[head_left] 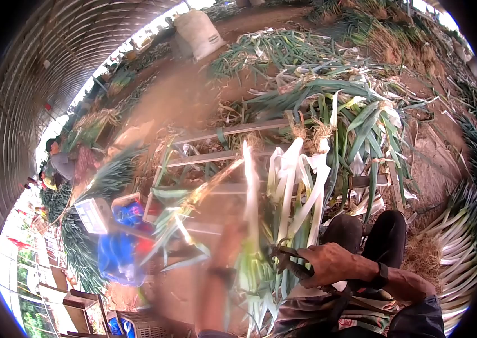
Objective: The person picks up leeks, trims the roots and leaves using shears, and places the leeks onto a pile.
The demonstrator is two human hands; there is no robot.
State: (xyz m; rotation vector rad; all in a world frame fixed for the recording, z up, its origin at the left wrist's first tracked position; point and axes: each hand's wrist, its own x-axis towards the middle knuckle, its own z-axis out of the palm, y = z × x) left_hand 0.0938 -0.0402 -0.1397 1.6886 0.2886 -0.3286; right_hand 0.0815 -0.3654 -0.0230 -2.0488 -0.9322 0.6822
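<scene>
My right hand (333, 265) is closed around a dark metal tool (288, 258) that looks like hand shears, held above my lap. Just beyond it, several leeks (288, 180) lie with white stems and roots pointing away from me, across a wooden frame (233, 130). Smeared by motion, my left hand (231, 234) is beside a single leek (251, 194); whether its fingers hold anything is not visible. A leek with a yellowed, dry stalk (207, 188) lies to the left on the frame.
Piled leeks (300, 56) and trimmed leaves cover the ground ahead. Rows of leeks (458, 253) lie at right. Blue plastic bags (119, 253) and a white box (92, 215) stand left. Further off are a stuffed white sack (198, 35) and another person (61, 162).
</scene>
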